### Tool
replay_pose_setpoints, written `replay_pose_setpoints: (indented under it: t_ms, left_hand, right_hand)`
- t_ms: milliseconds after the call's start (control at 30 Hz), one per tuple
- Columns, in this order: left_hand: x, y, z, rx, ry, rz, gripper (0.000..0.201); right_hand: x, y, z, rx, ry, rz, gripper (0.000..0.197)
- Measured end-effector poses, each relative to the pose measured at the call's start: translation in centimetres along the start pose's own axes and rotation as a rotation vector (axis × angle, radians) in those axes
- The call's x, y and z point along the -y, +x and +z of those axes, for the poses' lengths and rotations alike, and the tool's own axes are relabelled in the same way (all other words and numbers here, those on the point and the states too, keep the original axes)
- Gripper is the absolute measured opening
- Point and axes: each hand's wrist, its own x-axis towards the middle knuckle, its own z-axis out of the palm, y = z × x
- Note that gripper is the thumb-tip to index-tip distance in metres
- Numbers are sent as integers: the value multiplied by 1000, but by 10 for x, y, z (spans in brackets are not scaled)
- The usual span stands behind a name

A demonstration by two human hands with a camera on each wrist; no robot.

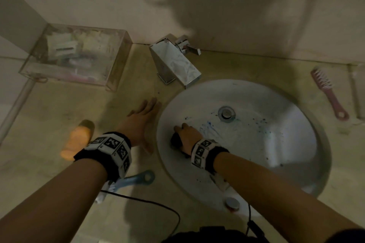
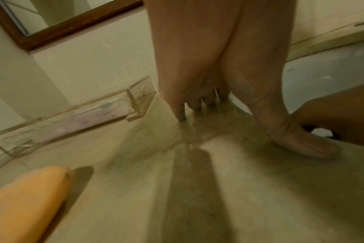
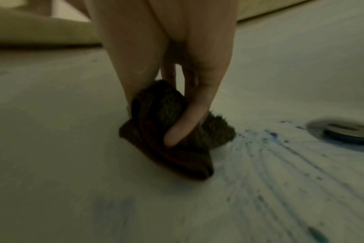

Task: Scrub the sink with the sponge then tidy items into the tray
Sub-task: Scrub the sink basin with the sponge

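The right hand (image 1: 187,132) grips the dark sponge (image 3: 172,134) in the sink (image 1: 296,163); blue streaks (image 3: 270,156) lie just drainward (the left hand (image 1: 141,122) rests flat on the bench (image 1: 49,124)).

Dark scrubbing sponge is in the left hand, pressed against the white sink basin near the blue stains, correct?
Wrong hand. The right hand grips the dark scrubbing sponge against the white sink basin; the right wrist view shows it. The left hand rests flat on the counter.

Bare counter (image 1: 59,116) between tray (image 1: 110,69) and orange bottle (image 1: 78,140).
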Motion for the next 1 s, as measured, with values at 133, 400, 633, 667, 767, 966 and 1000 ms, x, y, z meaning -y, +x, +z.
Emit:
replay_pose_setpoints:
  t_ms: [133,400,633,667,767,966,1000]
  left_hand:
    - [2,2,3,-11,-5,-3,148]
    - [2,2,3,-18,12,-2,148]
    - [2,2,3,-7,8,-2,146]
    - [2,2,2,-8,12,-2,146]
    - [2,1,2,-12,5,7,146]
    - [1,-1,1,-21,-8,12,144]
    - [0,-1,0,-21,-6,11,144]
  right_hand:
    - [-7,-11,-23,66,156,-40,30]
    - [8,-31,11,111,98,-157,48]
    - [-17,2,-14,6,110,-4,34]
    - [-20,-2,-23,19,146,-29,27]
    - [-24,-33,-42,236,151,-151,38]
    - [-15,-77,1,563,45,-253,41]
    - [-16,-74,6,504,33,-253,38]
